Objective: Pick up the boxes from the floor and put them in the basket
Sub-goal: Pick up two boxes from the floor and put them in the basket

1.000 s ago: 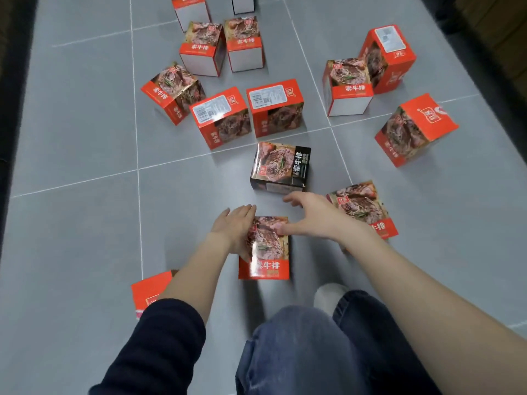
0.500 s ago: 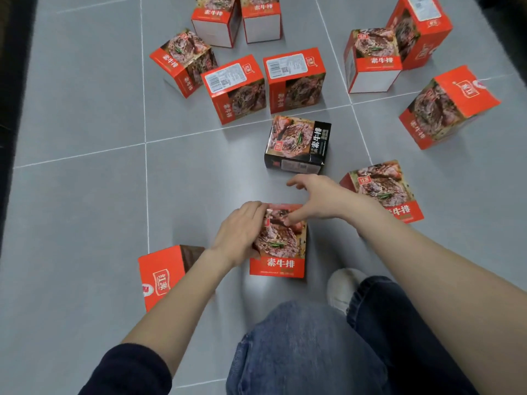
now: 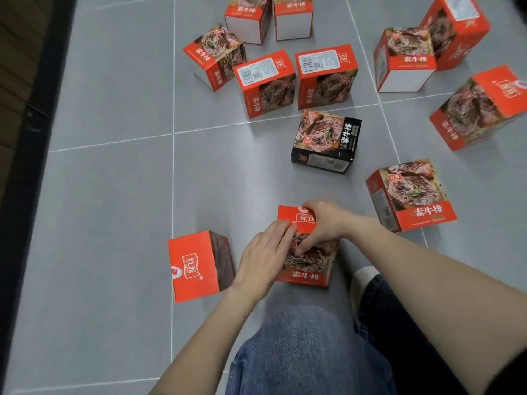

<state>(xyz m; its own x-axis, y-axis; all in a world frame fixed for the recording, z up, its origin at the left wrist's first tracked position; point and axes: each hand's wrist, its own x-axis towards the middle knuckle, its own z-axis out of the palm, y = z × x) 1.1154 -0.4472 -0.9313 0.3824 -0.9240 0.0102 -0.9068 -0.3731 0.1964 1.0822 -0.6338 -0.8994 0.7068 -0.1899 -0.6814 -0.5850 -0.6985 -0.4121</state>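
Observation:
A red box with a steak picture stands on the grey tiled floor just ahead of my knee. My left hand grips its left side. My right hand is closed over its red top flap from the right. A second red box lies just left of my left hand, apart from it. A black box sits further ahead, and another red box stands to the right. No basket is in view.
Several more red boxes are scattered across the far floor, among them a pair side by side and a tilted one at the right edge. A dark strip borders the floor on the left. My jeans-clad knee fills the bottom.
Both hands have closed on the nearest red box. My right hand moved from its far edge onto the top flap. The view has dipped, bringing the box on the left fully into sight.

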